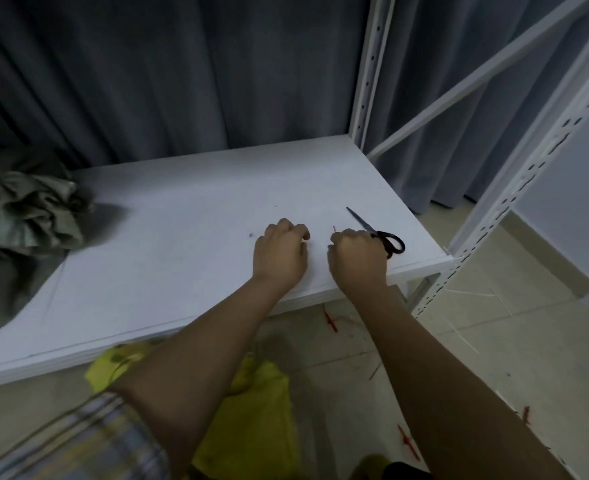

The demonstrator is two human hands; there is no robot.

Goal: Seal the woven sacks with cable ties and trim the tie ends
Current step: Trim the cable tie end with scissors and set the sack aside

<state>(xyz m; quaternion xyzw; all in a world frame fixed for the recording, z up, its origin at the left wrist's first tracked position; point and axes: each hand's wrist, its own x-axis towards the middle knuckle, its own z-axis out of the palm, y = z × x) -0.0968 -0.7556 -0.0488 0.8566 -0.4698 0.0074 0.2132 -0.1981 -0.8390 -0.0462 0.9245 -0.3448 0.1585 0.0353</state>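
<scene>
Our right hand (357, 252) pinches a red cable tie (334, 229); left hand (281, 251) curled, contents unclear. Scissors (378, 232) touch our knuckles (snag risk); sack (26, 209) well apart.

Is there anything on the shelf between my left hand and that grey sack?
Nothing visible. Bare white shelf runs from the left hand to the grey woven sack at the far left; the scissors lie on the other side, beside the right hand.

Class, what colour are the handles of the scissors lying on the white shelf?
Black: the metal scissors' looped handles, seen in the head view, beside the right hand.
</scene>
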